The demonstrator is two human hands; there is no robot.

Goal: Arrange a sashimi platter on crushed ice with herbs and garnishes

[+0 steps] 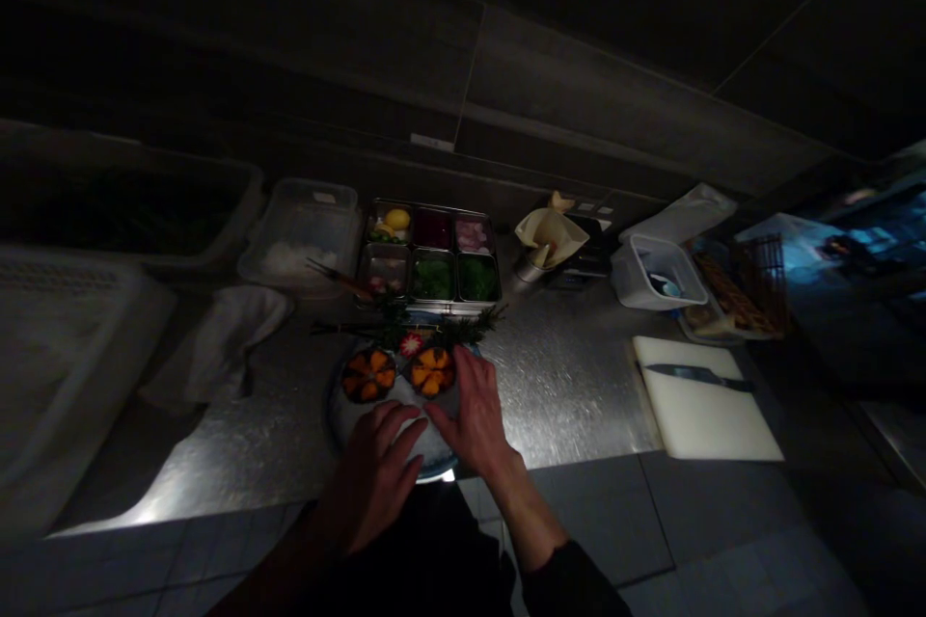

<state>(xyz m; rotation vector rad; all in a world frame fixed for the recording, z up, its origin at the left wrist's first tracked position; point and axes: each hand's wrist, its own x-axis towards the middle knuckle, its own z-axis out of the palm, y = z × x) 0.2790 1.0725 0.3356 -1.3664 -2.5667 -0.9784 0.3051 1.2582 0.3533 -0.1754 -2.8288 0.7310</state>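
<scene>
A round plate (334,415) with a white, ice-like bed (426,443) lies before me. On it sit two dark round shells holding orange segments, like sea urchin: a left shell (368,376) and a right shell (432,373). Behind them are a red-and-white round garnish (410,344) and dark green sprigs (470,328). My left hand (383,463) is over the plate's front, fingers loosely apart near the white bed. My right hand (474,410) curves by the right shell, its fingertips at the shell's right edge and its thumb below; firm contact cannot be made out.
Behind the plate stands a sectioned garnish tray (434,308); chopsticks (340,278) lean at its left. A clear tub (304,212) and a cloth (235,337) are leftward. Rightward are a white container (658,275) and a cutting board (713,424) bearing a knife (687,373).
</scene>
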